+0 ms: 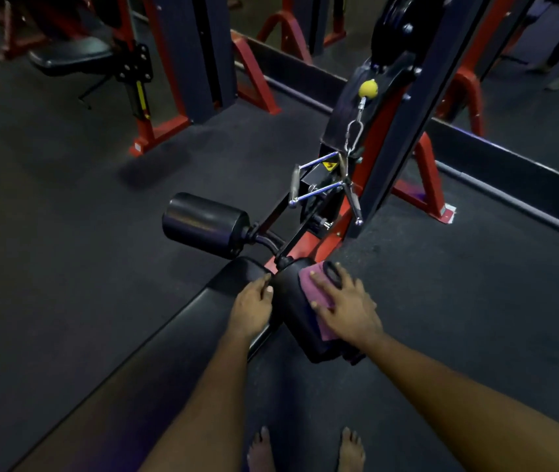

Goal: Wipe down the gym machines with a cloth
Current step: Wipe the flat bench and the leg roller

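Observation:
A red and black cable row machine stands ahead of me, with two black roller pads on a bar. On the near roller pad lies a pink cloth. My right hand presses the cloth flat against the pad with spread fingers. At the pad's left end, where it meets the long black bench seat, my left hand rests with its fingers slightly curled. The far roller pad is untouched.
A chrome V-handle hangs from a carabiner and a yellow ball stopper. Another red and black machine with a seat stands at the back left. A mirror wall runs behind. My bare feet stand on dark rubber floor.

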